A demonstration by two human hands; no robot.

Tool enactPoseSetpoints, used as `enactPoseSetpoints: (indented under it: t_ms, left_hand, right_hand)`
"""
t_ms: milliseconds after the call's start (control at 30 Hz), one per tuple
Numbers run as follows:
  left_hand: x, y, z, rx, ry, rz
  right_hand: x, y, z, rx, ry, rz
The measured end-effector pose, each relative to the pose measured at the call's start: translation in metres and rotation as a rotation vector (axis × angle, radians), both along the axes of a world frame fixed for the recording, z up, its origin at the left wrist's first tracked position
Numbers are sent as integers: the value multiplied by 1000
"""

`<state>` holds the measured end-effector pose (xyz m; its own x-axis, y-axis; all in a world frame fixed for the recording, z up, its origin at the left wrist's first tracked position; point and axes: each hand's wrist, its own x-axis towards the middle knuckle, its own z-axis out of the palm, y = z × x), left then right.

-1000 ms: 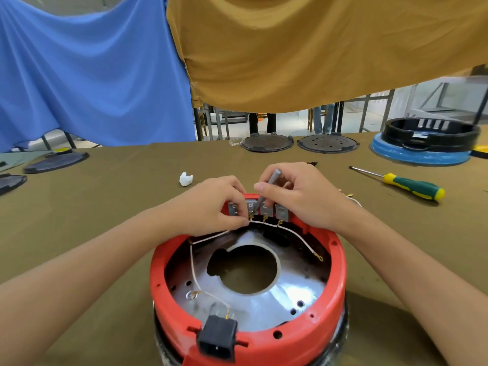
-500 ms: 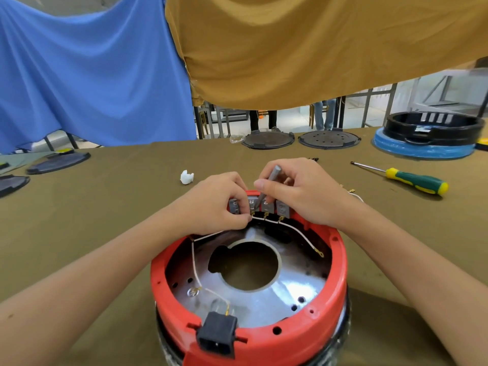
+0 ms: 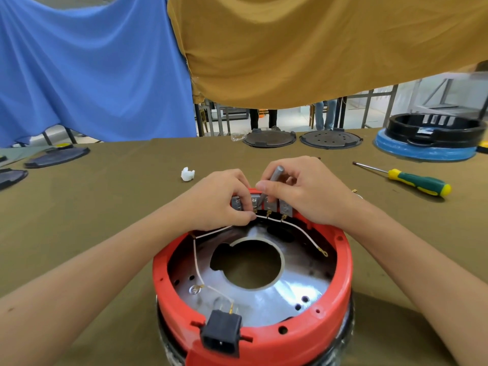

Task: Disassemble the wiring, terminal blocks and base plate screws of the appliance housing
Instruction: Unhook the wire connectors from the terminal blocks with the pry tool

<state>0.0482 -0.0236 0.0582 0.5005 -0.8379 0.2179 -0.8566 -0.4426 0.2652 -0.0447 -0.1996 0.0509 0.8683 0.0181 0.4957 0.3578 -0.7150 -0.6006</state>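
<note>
A round red appliance housing (image 3: 340,307) lies upside down in front of me, its shiny metal base plate (image 3: 290,289) with a round hole exposed. Grey terminal blocks (image 3: 285,207) sit in a row at its far rim, white wires (image 3: 196,257) running from them. My left hand (image 3: 219,199) pinches a white wire at the blocks. My right hand (image 3: 303,191) grips a slim grey metal tool (image 3: 272,180), its tip down among the blocks. A black power socket (image 3: 221,336) sits on the near rim.
A green and yellow screwdriver (image 3: 414,180) lies to the right on the olive table. A small white part (image 3: 188,174) lies left of my hands. Dark round plates (image 3: 269,140) and a black and blue housing (image 3: 433,138) stand at the far edge.
Both hands stay at the terminal blocks with only slight shifts. The white wire under my left hand looks pulled a little further out.
</note>
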Motion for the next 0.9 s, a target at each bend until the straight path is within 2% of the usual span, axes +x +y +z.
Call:
enactPoseSetpoints:
  t_ms: [100, 400, 700, 900]
  left_hand:
    - [-1, 0, 1, 3, 6, 3]
    - [-3, 0, 1, -4, 5, -4]
    - [-3, 1, 3, 7, 12, 4]
    - [-2, 0, 2, 9, 8, 1]
  right_hand:
    - [3, 0, 1, 1, 27, -16]
    - [10, 2, 5, 190, 119, -62]
    - [1, 7, 3, -70, -17, -37]
    - [6, 6, 6, -8, 29, -40]
